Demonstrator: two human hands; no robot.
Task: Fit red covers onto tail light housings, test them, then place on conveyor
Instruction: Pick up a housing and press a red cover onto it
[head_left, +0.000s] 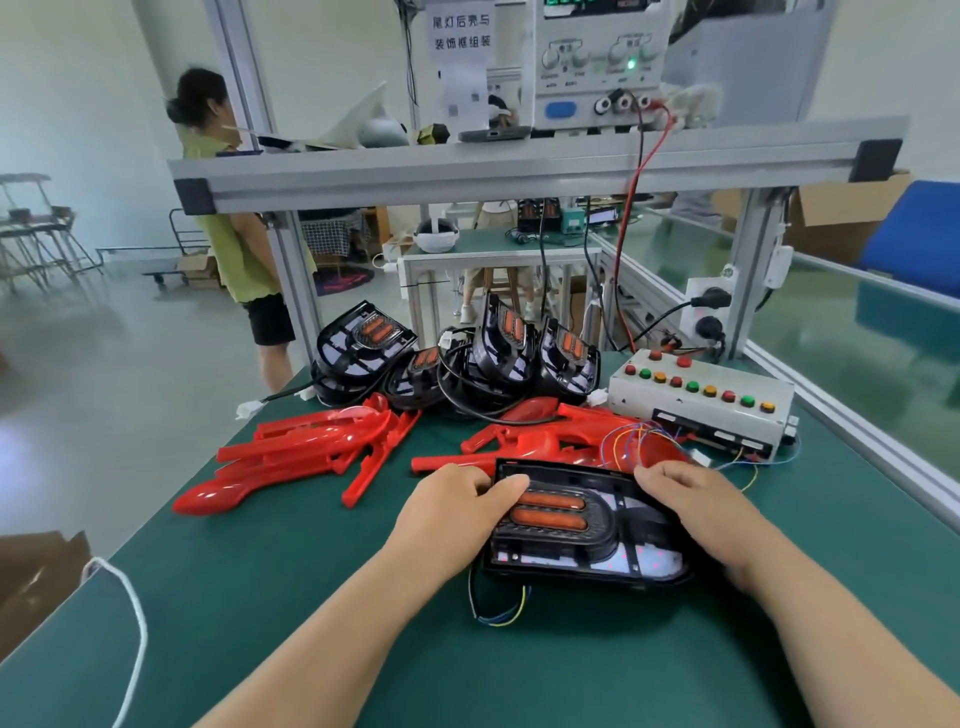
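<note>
The tail light housing (582, 527) sits on the green mat (291, 587) right in front of you. Your left hand (452, 506) curls round its left end with the thumb on top. Your right hand (696, 506) grips its far right edge. Just behind lie scattered red covers (301, 452), then a heap of black housings (457, 358) and a button box (701, 402). The conveyor (857, 332) runs along your right. Your right wrist hides the housing's right end, and the power supply (597, 57) overhead is cut off at the top.
</note>
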